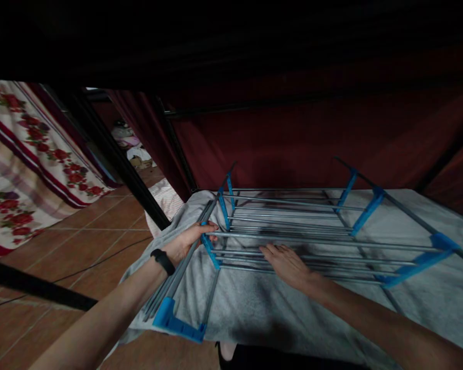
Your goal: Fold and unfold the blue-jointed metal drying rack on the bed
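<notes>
A clothes drying rack (289, 238) made of grey metal rods with blue plastic brackets lies across a grey sheet. My left hand (193, 239), with a dark band on its wrist, is closed around the rack's left side frame beside a blue bracket (210, 250). Its thumb points right along a rod, and the other fingers are partly hidden. My right hand (287, 263) lies over the front rods with its fingers stretched out, touching them from above. A blue corner piece (177, 321) sits at the near left end, where several rods are bunched together.
The grey sheet (250, 303) covers a bed inside a dark metal frame with a black post (116, 154). Dark red cloth (293, 144) hangs behind. To the left, a floral blanket (42, 149) hangs above a tiled floor (73, 252) crossed by a cable.
</notes>
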Tool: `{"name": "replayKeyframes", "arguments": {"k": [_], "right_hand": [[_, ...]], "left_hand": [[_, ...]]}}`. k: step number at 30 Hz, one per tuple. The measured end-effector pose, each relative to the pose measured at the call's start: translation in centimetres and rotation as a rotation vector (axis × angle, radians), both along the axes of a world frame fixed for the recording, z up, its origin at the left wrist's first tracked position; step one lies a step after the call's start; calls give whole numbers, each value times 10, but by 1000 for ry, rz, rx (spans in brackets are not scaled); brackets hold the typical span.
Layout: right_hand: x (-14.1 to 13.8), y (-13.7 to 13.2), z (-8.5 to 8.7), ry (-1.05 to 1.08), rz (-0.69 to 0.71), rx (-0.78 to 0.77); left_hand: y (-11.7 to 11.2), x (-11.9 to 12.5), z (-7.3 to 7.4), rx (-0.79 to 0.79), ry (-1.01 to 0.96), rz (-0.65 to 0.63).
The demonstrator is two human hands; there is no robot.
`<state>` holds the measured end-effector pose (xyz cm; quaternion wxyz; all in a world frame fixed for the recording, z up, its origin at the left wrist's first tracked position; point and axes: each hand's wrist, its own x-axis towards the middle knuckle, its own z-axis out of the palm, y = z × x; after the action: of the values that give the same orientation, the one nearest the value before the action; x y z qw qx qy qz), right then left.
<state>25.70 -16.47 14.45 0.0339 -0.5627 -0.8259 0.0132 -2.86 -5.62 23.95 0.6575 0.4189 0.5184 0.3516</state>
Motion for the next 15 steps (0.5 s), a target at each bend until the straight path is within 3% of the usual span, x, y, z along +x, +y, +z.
{"name": "replayKeyframes", "arguments": {"k": [11,15], "right_hand": [[7,10,8,25,75,-45],[9,9,2,-8,90,-37]], "left_hand": [[-5,2,6,-49,-14,-38],[-3,1,6,-51,-9,-31]]}}
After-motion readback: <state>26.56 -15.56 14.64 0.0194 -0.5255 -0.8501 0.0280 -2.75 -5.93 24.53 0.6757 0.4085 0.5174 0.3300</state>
